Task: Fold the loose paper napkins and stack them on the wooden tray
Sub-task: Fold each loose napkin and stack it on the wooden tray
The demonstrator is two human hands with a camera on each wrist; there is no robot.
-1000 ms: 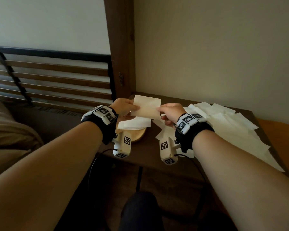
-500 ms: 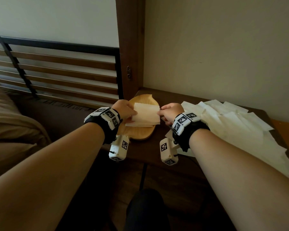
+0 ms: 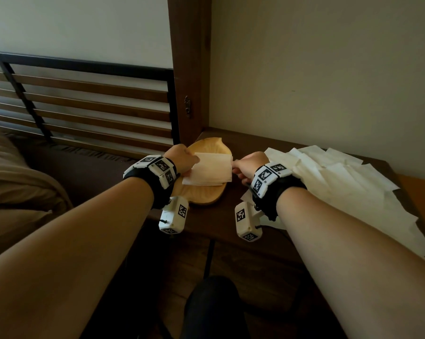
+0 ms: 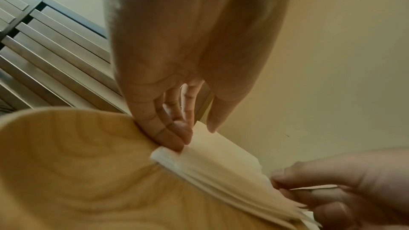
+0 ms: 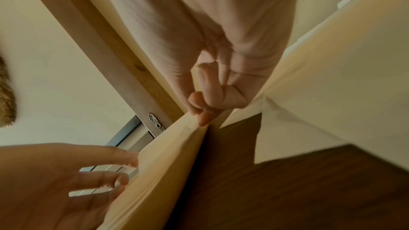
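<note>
Folded napkin point(image 3: 210, 168): my left hand point(image 3: 181, 159) and right hand point(image 3: 249, 165) each pinched an end, squaring it onto the stack on the wooden tray point(image 3: 206, 198). Loose napkins point(image 3: 341, 177) waited toward the counter's point(image 3: 216, 217) right edge.

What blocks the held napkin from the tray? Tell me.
Nothing visible. Both hands, left and right, pinch the napkin directly over the stack on the tray.

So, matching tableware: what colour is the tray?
Light honey-yellow wood with visible grain; the wooden tray shows best in the left wrist view.
</note>
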